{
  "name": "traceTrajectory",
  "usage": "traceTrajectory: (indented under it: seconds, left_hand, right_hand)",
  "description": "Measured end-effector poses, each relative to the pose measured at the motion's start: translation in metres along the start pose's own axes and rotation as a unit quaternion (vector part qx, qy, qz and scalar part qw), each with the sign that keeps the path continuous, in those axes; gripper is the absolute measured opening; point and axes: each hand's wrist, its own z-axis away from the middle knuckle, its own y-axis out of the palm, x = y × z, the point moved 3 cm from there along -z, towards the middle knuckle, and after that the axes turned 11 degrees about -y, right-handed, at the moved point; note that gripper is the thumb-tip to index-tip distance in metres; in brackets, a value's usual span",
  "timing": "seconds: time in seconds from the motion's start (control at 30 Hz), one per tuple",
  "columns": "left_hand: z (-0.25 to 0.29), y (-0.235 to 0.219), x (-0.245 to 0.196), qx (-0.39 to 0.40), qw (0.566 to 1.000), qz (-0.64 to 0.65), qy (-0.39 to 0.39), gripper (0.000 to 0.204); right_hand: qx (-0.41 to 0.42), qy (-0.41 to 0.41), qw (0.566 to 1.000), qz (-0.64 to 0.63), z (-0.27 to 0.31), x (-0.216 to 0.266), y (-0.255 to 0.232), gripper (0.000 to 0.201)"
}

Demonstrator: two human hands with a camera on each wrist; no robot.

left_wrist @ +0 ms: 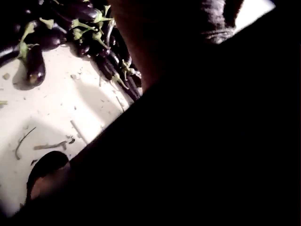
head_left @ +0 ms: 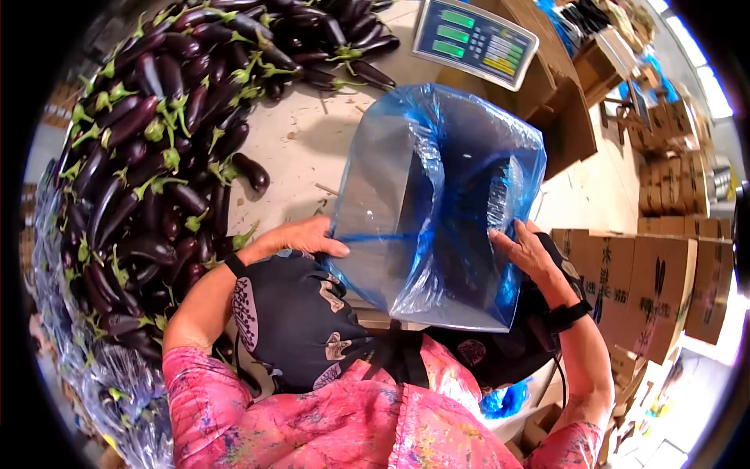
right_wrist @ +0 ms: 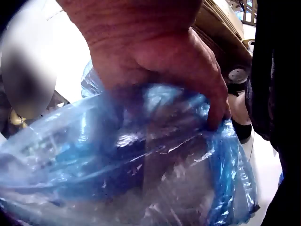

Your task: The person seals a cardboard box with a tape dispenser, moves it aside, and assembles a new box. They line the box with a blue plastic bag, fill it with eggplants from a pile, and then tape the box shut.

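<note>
Hands hold blue plastic bag [head_left: 437,203] upright, mouth open, above desk [head_left: 297,148] edge, close to person's chest. Left hand [head_left: 301,237] on bag's left side, fingers stretched nearly straight along plastic, grip released. Right hand [head_left: 525,252] on right side, fingers curled into film, grip grasping bag. Eggplants [head_left: 148,156] heaped at desk's left. Scale [head_left: 475,41] beyond bag. Cardboard boxes [head_left: 664,273] at right.

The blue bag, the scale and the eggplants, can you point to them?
blue bag [head_left: 461,156]: head view, its upper side.
scale [head_left: 475,39]: head view, its screen panel.
eggplants [head_left: 148,141]: head view, middle of the pile.
</note>
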Motion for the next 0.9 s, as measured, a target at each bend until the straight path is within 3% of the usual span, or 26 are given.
traceTrajectory:
  seconds: [0.07,0.13,0.17,0.27,0.4,0.43,0.47,0.5,0.53,0.6,0.67,0.7,0.73,0.77,0.8,0.83,0.87,0.9]
  left_hand:
    - [-0.004,0.010,0.007,0.011,1.000,0.017,0.023,0.029]
    - [0.003,0.019,0.005,0.028,0.999,0.036,0.030,0.027]
    - [0.000,0.015,0.012,0.029,0.999,0.021,-0.002,0.027]
    - [-0.002,0.013,0.020,0.037,0.990,0.135,0.006,0.029]
    - [0.017,0.010,-0.021,-0.043,0.992,0.118,0.018,0.051]
    - [0.015,-0.004,-0.022,-0.078,0.993,0.083,0.035,0.046]
    - [0.014,-0.015,-0.023,-0.164,0.986,0.029,0.031,0.045]
    - [0.020,-0.025,-0.030,-0.248,0.968,-0.026,0.026,0.044]
    - [0.029,-0.032,-0.040,-0.328,0.941,-0.085,0.021,0.043]
    - [0.053,-0.019,-0.102,-0.436,0.862,-0.158,0.203,0.049]
    - [0.046,0.001,-0.152,-0.447,0.763,-0.287,0.368,0.057]
    - [0.034,0.015,-0.171,-0.386,0.754,-0.312,0.431,0.063]
    - [0.017,0.030,-0.180,-0.363,0.715,-0.368,0.471,0.062]
    - [0.007,0.038,-0.185,-0.323,0.711,-0.395,0.484,0.053]
    - [-0.017,0.038,-0.177,-0.274,0.723,-0.457,0.439,0.042]
    - [-0.039,0.031,-0.157,-0.287,0.710,-0.443,0.465,0.034]
    - [-0.035,0.023,-0.174,-0.219,0.784,-0.483,0.322,0.028]
    - [-0.029,0.016,-0.160,-0.278,0.793,-0.358,0.406,0.026]
  right_hand:
    - [0.015,-0.035,0.999,0.029,-0.014,-0.045,0.020,0.057]
    - [0.065,-0.035,0.995,0.065,-0.018,-0.053,0.037,0.063]
    - [0.089,-0.023,0.991,0.093,-0.017,-0.057,0.041,0.064]
    - [0.100,0.060,0.968,0.221,-0.003,-0.003,0.022,0.060]
    - [0.139,-0.007,0.904,0.403,0.007,0.054,-0.002,0.049]
    - [0.126,-0.038,0.890,0.437,0.011,0.064,-0.005,0.046]
    - [0.115,-0.071,0.873,0.468,0.016,0.077,-0.007,0.043]
    - [0.092,-0.053,0.877,0.469,0.020,0.102,-0.011,0.035]
    - [0.089,-0.088,0.891,0.436,0.020,0.119,-0.014,0.033]
    - [0.086,-0.158,0.912,0.369,0.014,0.140,-0.016,0.030]
    - [0.097,-0.236,0.887,0.384,-0.010,0.125,0.012,0.025]
    - [0.105,-0.273,0.855,0.428,-0.022,0.103,0.033,0.022]
    - [0.111,-0.328,0.813,0.468,-0.036,0.085,0.053,0.020]
    - [0.103,-0.366,0.844,0.378,-0.050,0.074,0.066,0.020]
    - [0.110,-0.398,0.867,0.280,-0.063,0.061,0.079,0.020]
    - [0.191,-0.335,0.870,0.308,-0.081,0.043,0.097,0.021]
    - [0.232,-0.309,0.862,0.329,-0.095,0.024,0.107,0.021]
    - [0.263,-0.291,0.851,0.350,-0.100,0.010,0.119,0.022]
